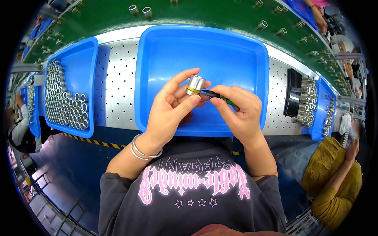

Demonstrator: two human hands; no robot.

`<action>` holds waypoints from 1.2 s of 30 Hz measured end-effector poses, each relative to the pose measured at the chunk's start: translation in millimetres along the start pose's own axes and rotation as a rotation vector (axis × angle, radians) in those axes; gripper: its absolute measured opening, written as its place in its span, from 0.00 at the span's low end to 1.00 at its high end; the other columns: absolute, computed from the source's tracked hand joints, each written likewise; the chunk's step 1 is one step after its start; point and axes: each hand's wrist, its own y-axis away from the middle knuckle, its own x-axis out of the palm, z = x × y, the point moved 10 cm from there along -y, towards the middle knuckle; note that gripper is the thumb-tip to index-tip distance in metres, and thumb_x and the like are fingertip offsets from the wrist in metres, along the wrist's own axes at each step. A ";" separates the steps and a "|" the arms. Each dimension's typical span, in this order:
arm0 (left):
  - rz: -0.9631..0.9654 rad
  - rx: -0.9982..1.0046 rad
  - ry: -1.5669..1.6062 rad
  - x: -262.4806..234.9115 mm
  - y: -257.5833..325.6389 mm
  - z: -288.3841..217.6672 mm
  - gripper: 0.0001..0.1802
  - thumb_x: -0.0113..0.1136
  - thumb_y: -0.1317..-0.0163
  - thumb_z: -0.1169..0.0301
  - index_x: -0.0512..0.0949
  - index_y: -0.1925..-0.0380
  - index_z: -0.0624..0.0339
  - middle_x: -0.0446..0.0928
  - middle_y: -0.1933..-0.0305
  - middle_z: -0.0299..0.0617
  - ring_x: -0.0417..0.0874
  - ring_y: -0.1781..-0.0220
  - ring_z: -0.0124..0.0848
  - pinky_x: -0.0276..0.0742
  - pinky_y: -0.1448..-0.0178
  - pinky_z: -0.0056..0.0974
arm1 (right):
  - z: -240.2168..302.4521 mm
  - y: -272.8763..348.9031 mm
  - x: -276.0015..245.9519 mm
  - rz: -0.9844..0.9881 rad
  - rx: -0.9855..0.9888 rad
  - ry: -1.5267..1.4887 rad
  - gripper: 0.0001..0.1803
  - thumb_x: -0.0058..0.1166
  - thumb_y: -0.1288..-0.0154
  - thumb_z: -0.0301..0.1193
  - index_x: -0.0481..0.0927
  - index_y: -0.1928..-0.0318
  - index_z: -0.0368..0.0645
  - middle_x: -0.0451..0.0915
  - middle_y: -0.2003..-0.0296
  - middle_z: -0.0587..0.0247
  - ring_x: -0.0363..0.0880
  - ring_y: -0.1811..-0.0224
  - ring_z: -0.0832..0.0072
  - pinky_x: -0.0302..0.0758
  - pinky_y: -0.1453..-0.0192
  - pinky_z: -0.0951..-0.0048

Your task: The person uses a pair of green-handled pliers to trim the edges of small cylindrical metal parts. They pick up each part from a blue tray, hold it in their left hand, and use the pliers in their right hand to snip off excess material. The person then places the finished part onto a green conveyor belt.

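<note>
My left hand [171,103] grips a short silver metal cylinder [196,83] with a yellow band near its lower end. Its thumb presses on the lower part and the other fingers are around and behind it. Closed on a slim black-and-green pointed tool [214,94], my right hand [241,110] brings the tip against or very close to the banded end; whether they touch I cannot tell. The exact kind of tool is unclear. Both hands are over a large blue tray [157,37], with only bare plastic visible inside it.
To the left, a blue tray [94,55] holds many upright metal cylinders [65,102]. On the right stand a black box [293,92] and more cylinders [308,100]. Beyond runs a green conveyor [212,13] with scattered cylinders. A person in a mustard top [334,181] is at the right.
</note>
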 end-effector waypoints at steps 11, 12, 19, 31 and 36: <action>0.018 0.003 0.006 2.4 2.6 1.0 0.27 0.53 0.40 0.79 0.60 0.40 0.63 0.72 0.47 0.50 0.78 0.52 0.30 0.73 0.47 0.31 | -1.8 3.5 1.0 0.004 0.033 -0.048 0.07 0.61 0.49 0.28 0.81 0.67 0.42 0.76 0.81 0.63 0.73 0.82 0.72 0.65 0.78 0.76; 0.018 0.002 0.006 1.9 2.7 1.6 0.27 0.53 0.40 0.79 0.60 0.40 0.63 0.72 0.47 0.50 0.78 0.52 0.31 0.73 0.47 0.31 | -2.0 3.6 1.3 0.006 0.038 -0.050 0.07 0.61 0.49 0.27 0.81 0.67 0.42 0.76 0.81 0.62 0.73 0.82 0.72 0.65 0.78 0.76; 0.019 -0.004 0.013 1.8 3.7 1.3 0.27 0.53 0.40 0.80 0.60 0.40 0.63 0.73 0.48 0.49 0.78 0.52 0.31 0.73 0.47 0.31 | -7.5 5.7 2.8 0.024 0.124 -0.147 0.07 0.60 0.47 0.26 0.80 0.66 0.39 0.77 0.78 0.62 0.74 0.79 0.77 0.67 0.76 0.79; -0.003 0.232 -0.575 7.6 3.3 -26.3 0.24 0.49 0.47 0.84 0.68 0.47 0.60 0.75 0.53 0.43 0.73 0.44 0.38 0.66 0.41 0.41 | -30.1 -47.1 -4.9 0.073 0.173 -0.426 0.05 0.54 0.42 0.24 0.79 0.65 0.36 0.80 0.71 0.64 0.75 0.69 0.82 0.71 0.64 0.80; 0.255 0.505 -1.430 32.6 11.4 -31.5 0.12 0.52 0.51 0.80 0.76 0.67 0.54 0.76 0.59 0.38 0.71 0.43 0.42 0.49 0.33 0.55 | -119.6 -125.9 -56.7 -0.163 0.155 0.111 0.10 0.55 0.44 0.33 0.80 0.67 0.40 0.81 0.72 0.61 0.78 0.69 0.74 0.72 0.62 0.75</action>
